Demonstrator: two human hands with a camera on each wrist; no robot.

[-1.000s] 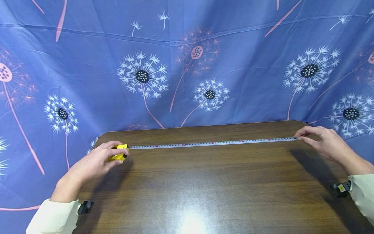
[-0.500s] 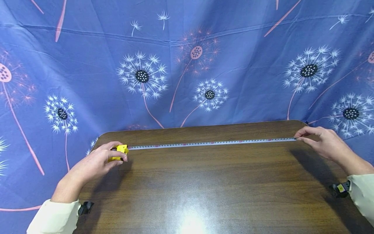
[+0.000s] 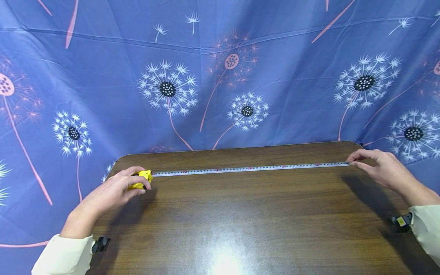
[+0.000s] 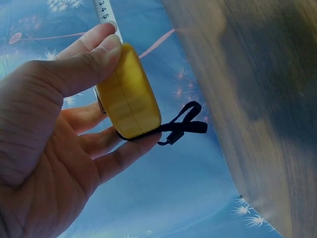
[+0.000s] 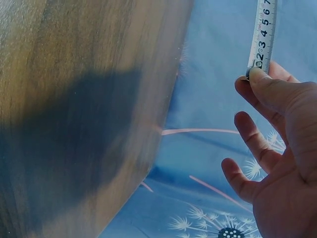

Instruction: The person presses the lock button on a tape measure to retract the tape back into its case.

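My left hand [image 3: 118, 187] grips the yellow case of a tape measure [image 3: 141, 178] over the table's left side. In the left wrist view the thumb and fingers wrap the case [image 4: 131, 94], and a black wrist strap [image 4: 190, 124] dangles from its lower end. The white blade [image 3: 233, 169] stretches nearly straight across to the right, its numbers and red marks facing up. My right hand [image 3: 385, 168] pinches the blade's end between thumb and forefinger. Low numbers show on the blade [image 5: 265, 34] in the right wrist view, and the other fingers there are spread loosely.
Beneath the tape is a brown wood-grain table [image 3: 192, 217] with rounded back corners and a bright glare spot near the front. Behind it hangs a blue cloth [image 3: 292, 76] printed with dandelions. Each wrist wears a small black camera mount [image 3: 101, 244].
Slightly more blade shows out of the case, its red marks having shifted a little rightward. The left fingers have moved slightly on the case; the right hand stays in place.
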